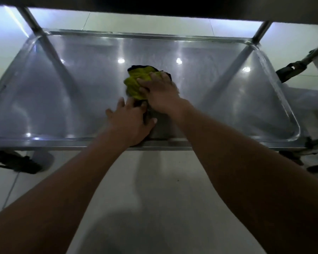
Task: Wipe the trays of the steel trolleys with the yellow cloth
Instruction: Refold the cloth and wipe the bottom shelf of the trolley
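Observation:
A shiny steel trolley tray point(62, 99) fills the middle of the head view, under a higher shelf at the top edge. The crumpled yellow cloth point(135, 83) lies near the tray's centre. My right hand point(162, 94) presses flat on top of the cloth, fingers spread over it. My left hand point(130, 121) rests on the tray surface just in front of the cloth, near the front rim, fingers apart, its fingertips touching the cloth's near edge.
Steel posts rise at the back left point(32, 22) and back right point(261, 32) corners. A second trolley frame with a dark strap point(290, 70) stands to the right. Dark castors point(15, 162) sit on the pale tiled floor point(163, 180).

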Demonstrator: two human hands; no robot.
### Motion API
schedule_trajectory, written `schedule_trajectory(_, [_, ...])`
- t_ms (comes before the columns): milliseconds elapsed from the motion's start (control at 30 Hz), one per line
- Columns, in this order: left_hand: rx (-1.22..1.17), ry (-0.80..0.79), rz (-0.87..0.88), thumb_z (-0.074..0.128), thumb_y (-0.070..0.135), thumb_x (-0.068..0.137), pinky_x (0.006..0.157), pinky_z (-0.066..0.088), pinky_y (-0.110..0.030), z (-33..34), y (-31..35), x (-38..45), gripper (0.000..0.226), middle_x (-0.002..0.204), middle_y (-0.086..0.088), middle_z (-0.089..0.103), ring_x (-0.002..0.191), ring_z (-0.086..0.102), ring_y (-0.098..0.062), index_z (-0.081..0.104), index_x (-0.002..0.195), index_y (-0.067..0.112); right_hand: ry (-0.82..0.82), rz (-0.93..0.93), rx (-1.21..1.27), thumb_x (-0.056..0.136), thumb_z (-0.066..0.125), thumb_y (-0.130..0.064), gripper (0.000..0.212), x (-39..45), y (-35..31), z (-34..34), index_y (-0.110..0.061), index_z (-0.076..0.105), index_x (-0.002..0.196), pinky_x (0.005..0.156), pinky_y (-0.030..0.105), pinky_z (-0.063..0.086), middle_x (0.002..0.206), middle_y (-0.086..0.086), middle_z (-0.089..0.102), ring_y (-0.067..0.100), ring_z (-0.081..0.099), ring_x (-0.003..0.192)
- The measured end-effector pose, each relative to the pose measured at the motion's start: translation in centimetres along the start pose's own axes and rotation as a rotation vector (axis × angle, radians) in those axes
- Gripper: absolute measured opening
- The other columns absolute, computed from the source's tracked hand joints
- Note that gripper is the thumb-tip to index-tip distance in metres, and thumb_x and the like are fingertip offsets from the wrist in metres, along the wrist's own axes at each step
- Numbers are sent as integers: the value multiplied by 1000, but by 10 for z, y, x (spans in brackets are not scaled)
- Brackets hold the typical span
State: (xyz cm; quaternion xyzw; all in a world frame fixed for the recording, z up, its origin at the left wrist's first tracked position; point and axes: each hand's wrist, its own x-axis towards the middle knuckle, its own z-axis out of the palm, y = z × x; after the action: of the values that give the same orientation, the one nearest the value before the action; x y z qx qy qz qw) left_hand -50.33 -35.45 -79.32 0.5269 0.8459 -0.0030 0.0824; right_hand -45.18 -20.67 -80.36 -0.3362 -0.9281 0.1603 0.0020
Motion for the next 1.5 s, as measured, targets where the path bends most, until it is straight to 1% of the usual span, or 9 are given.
schedule_trajectory(133, [-3, -35, -6, 40, 70, 91, 105, 36, -63, 1, -7, 2, 67, 153, -11, 33, 143, 28, -39, 35, 149, 35, -22, -47, -22, 105, 32, -48, 43, 7, -8, -6, -47, 37, 147, 117, 57, 21, 163, 0, 23, 31, 8, 151])
schedule_trajectory(333, [-18, -28, -42, 43, 69, 91, 104, 37, -61, 1, 1, 3, 64, 153, -10, 34, 144, 30, -35, 40, 144, 34, -7, -80, -14, 106, 34, -44, 44, -6, 30, -15, -44, 36, 150, 120, 59, 7, 164, -1, 21, 28, 7, 152])
schedule_trajectory(567, [-37, -109, -91, 51, 64, 89, 101, 43, -59, -13, 9, 11, 46, 137, -7, 44, 137, 39, -28, 56, 122, 31, 187, 113, -174, 105, 37, -39, 45, -45, 143, -34, -34, 40, 150, 116, 46, 20, 159, 9, 31, 35, 26, 143])
schedule_trajectory(667, [-57, -38, -109, 60, 45, 87, 104, 41, -56, -21, 26, 11, 35, 140, -3, 46, 134, 43, -28, 62, 120, 31, 286, 221, -124, 104, 42, -32, 43, -75, 195, -45, -27, 46, 147, 117, 46, 21, 156, 15, 35, 40, 29, 141])
schedule_trajectory(800, [25, 3, 92, 63, 16, 79, 93, 47, -47, -17, 73, 10, 43, 137, 3, 52, 126, 49, -27, 68, 119, 33, 341, 418, -165, 104, 39, -30, 44, -111, 254, -65, -26, 42, 148, 117, 52, 21, 152, 16, 37, 42, 28, 140])
schedule_trajectory(900, [48, -11, 46, 52, 32, 93, 82, 48, -40, -12, 96, 11, 28, 127, -1, 55, 112, 57, -30, 70, 114, 27, 332, 449, -194, 103, 40, -29, 44, -127, 281, -76, -23, 43, 147, 115, 52, 26, 147, 18, 41, 42, 31, 137])
schedule_trajectory(1100, [10, -69, 100, 38, 81, 79, 94, 50, -50, -4, 99, -2, 68, 136, 0, 44, 128, 47, -26, 61, 110, 25, 315, 497, -124, 104, 41, -25, 45, -141, 271, -79, -24, 42, 148, 118, 51, 20, 151, 15, 37, 40, 23, 142])
schedule_trajectory(1300, [-30, 3, 102, 38, 82, 80, 99, 44, -56, 7, 99, -9, 75, 144, -4, 41, 137, 37, -29, 60, 118, 20, 292, 528, 25, 105, 39, -20, 44, -215, 240, -71, -29, 48, 147, 123, 50, 4, 158, 9, 34, 36, 15, 149])
schedule_trajectory(1500, [14, -21, 106, 34, 82, 82, 96, 45, -56, 11, 97, -8, 75, 138, -4, 42, 135, 36, -30, 55, 118, 20, 307, 522, 40, 107, 39, -24, 40, -272, 206, -54, -30, 52, 144, 122, 48, 9, 156, 4, 39, 32, 17, 149])
